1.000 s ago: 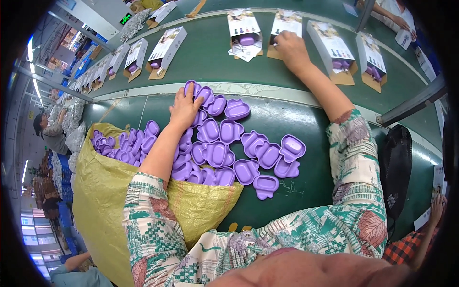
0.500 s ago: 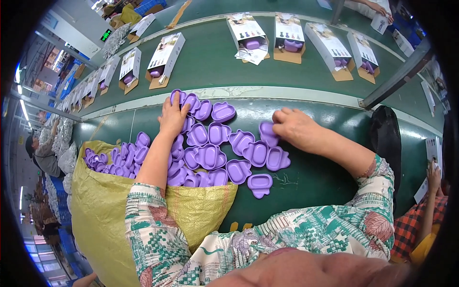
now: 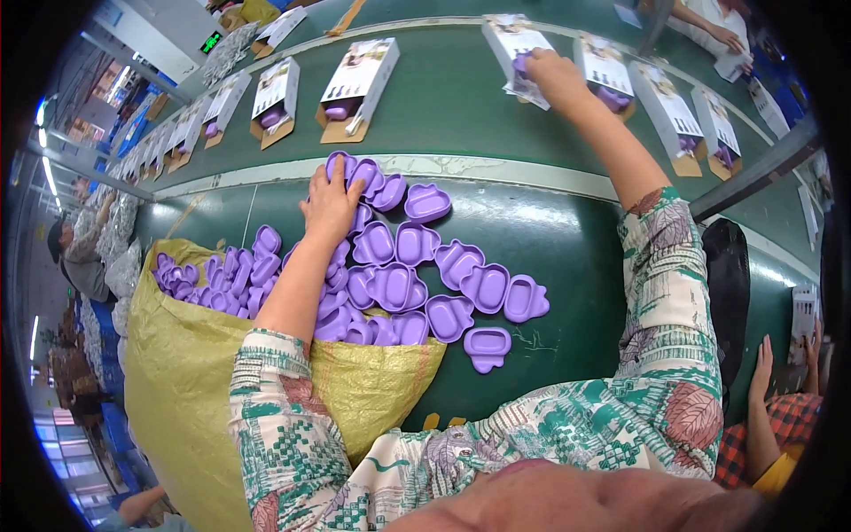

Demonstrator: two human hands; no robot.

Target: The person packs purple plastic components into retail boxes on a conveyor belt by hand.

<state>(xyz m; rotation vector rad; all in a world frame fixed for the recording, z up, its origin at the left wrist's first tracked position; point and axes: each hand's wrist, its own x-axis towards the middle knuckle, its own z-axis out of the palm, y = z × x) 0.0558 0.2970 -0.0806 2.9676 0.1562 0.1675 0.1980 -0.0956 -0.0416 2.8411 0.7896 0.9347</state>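
Note:
My right hand (image 3: 557, 78) reaches across to a white printed box (image 3: 514, 35) and grips a small purple plastic dish (image 3: 521, 62) at its open end; the fingertips are partly hidden. A white leaflet (image 3: 528, 92) lies beneath that end. My left hand (image 3: 330, 206) rests with fingers apart on purple dishes (image 3: 365, 176) at the far edge of the heap. More shallow, lobed purple dishes (image 3: 413, 241) lie spread across the green table. Many others spill from the mouth of a yellow woven sack (image 3: 191, 372) beside my left forearm.
Several open boxes (image 3: 359, 80) with purple pieces inside stand along the green belt (image 3: 425, 97), beyond a pale metal rail (image 3: 496, 168). At right are a metal post (image 3: 762, 168), a black bag (image 3: 725, 293) and a co-worker's hand (image 3: 761, 372). Another person works at far right.
My right hand has moved from the table, where it held a purple dish, up to a box on the belt. The left hand stays at the heap. Boxes appear shifted rightward in view.

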